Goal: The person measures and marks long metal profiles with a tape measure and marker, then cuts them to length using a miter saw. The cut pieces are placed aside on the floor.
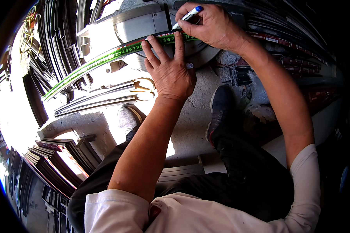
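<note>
My right hand (210, 25) grips a white marker pen (191, 14) with a blue end, its tip down by the edge of a long strip. Along that strip runs a green measuring tape (116, 53) with dark figures, stretching down to the left. My left hand (169, 68) lies on the tape, fingers spread and tips pressing near the strip's edge. Its thumb is hidden. A small pale cylinder (189, 66) pokes out beside this hand; whether the hand holds it I cannot tell. Beneath the strip is a grey metal machine bed (138, 26) with a round plate.
Bundles of dark profiles (56, 42) lie at the far left, with more stacked profiles (66, 155) at the lower left. Further lengths (291, 42) fill the right. Pale curved strips (105, 97) lie below the tape. My shoes (221, 105) stand on the concrete floor (186, 132).
</note>
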